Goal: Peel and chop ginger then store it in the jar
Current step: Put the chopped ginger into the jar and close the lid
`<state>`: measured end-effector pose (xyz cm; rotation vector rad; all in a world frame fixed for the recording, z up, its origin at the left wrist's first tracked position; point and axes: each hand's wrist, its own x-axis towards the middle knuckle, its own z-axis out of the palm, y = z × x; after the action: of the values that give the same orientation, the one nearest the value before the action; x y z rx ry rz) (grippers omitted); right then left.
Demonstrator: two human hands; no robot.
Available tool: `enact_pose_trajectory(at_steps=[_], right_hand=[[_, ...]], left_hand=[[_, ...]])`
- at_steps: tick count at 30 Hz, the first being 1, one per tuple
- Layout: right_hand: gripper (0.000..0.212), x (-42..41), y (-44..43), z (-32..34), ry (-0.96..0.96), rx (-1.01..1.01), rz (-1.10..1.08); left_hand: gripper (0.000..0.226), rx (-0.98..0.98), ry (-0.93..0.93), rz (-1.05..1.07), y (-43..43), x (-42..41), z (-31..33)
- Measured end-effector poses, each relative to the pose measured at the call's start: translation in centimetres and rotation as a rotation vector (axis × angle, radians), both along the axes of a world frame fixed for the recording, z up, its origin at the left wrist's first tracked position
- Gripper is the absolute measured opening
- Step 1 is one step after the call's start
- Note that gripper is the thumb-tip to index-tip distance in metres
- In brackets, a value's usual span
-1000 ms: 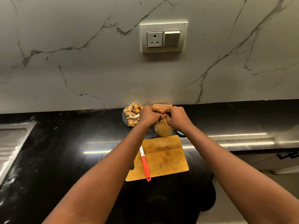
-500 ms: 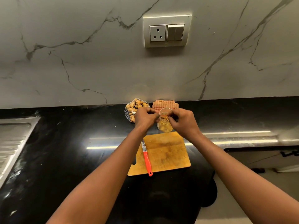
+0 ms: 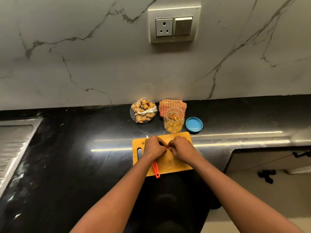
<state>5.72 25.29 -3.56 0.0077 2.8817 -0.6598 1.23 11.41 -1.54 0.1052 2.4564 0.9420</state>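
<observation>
While the jar [image 3: 173, 121] stands open, storing seems in hand.
Left hand [image 3: 154, 147] and right hand [image 3: 182, 147] curl on the cutting board [image 3: 178, 165], grasp unclear; next needs careful scooping.

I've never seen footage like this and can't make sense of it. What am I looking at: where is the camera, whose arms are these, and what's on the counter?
There is no machine here. A person wears a wide-angle camera on the head, so the single picture looks forward and down along their own bare arms. The left hand and right hand meet, fingers curled, over a wooden cutting board on a black counter. They seem to pinch something between them, but it is too small to name. A knife with an orange handle lies on the board, partly under the left arm. Behind the board stand an open jar with chopped yellow pieces inside, its blue lid beside it, a net bag of ginger and a folded cloth. A steel sink is at the far left.
</observation>
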Motion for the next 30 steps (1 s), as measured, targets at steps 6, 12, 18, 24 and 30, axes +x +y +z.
enact_pose_trajectory(at_steps=[6, 12, 18, 24, 30], right_hand=[[0.021, -0.1, 0.1, 0.1, -0.066, 0.033, 0.077], [0.016, -0.1, -0.2, -0.1, -0.078, 0.094, 0.103], [0.019, 0.8, -1.1, -0.8, -0.04, 0.176, 0.158], [0.01, 0.1, -0.2, 1.1, 0.07, 0.018, 0.03], [0.007, -3.3, 2.0, 5.9, 0.364, -0.103, -0.114]], left_hand=[[0.014, -0.036, 0.03, -0.04, 0.1, -0.3, 0.1], [0.015, -0.044, 0.054, -0.039, 0.1, -0.4, -0.3], [0.017, -0.058, 0.074, -0.056, 0.2, -0.3, -0.6], [0.015, 0.098, 0.127, 0.059, 0.8, -1.1, 0.6], [0.013, 0.38, 0.199, 0.174, 2.7, -4.6, 4.7]])
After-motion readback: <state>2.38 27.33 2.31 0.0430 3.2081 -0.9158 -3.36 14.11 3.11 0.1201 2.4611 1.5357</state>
